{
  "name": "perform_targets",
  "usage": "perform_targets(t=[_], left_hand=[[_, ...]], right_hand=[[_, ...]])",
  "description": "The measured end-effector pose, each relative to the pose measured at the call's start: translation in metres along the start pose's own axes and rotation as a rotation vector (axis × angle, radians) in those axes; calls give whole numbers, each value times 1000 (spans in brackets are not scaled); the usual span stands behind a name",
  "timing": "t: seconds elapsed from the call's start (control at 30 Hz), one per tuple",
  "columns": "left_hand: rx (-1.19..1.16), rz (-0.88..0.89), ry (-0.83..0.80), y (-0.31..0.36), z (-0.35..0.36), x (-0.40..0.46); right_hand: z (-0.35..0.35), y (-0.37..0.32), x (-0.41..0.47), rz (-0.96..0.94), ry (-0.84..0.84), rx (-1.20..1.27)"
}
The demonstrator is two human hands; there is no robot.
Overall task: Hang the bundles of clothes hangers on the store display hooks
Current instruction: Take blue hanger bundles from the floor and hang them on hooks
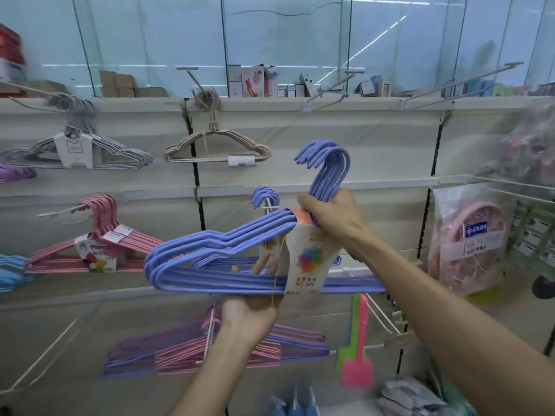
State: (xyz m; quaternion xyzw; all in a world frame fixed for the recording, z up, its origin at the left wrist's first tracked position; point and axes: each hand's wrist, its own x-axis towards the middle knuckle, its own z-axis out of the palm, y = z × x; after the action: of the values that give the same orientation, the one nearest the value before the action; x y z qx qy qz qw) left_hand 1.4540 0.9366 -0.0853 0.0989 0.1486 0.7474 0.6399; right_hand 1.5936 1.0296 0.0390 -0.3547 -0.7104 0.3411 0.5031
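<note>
I hold a bundle of blue hangers (210,265) with a paper label in front of the display wall. My right hand (333,214) grips its neck just below the hook ends, which point up and left. My left hand (252,313) supports the bottom bars from below. Right behind it, a second blue bundle (265,196) hangs on a white display hook. An empty hook (327,88) and another long empty hook (462,85) jut out from the top rail.
Other bundles hang on the wall: grey (90,151), beige (216,145), pink (99,244), and purple with pink (210,349) below. Green and pink swatters (356,355) hang at lower right. A bagged pink item (471,238) hangs at right. Small boxes line the top shelf (252,82).
</note>
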Motion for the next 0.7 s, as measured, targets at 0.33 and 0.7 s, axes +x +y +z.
perform_targets(t=[0.33,0.7], left_hand=[[-182,269,200,31,-38,1],[-178,370,329,66,-61,37]], right_hand=[[35,39,2,71,-152,-105],[53,74,43,92,-218,-280]])
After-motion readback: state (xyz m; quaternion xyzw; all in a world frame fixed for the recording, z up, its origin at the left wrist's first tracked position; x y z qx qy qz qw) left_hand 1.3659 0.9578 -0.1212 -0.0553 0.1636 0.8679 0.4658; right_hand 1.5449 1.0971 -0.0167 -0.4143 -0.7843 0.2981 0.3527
